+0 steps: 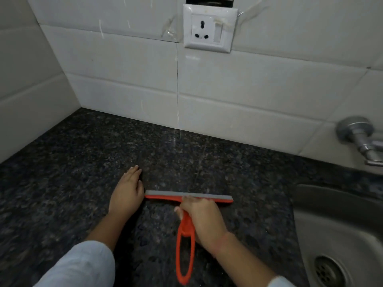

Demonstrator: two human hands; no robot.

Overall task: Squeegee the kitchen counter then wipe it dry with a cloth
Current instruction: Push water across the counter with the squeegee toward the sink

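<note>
An orange squeegee (165, 197) with a grey rubber blade lies blade-down on the dark speckled granite counter (83, 162). Its looped handle points toward me. My right hand (202, 216) grips the handle just behind the blade. My left hand (126, 191) rests flat on the counter, fingers together, right beside the blade's left end. No cloth is in view.
A steel sink (335, 230) with a drain sits at the right, close to the blade's right end. A chrome tap (361, 139) juts from the tiled wall above it. A white wall socket (209, 27) hangs on the back wall. Tiled walls close the counter's back and left.
</note>
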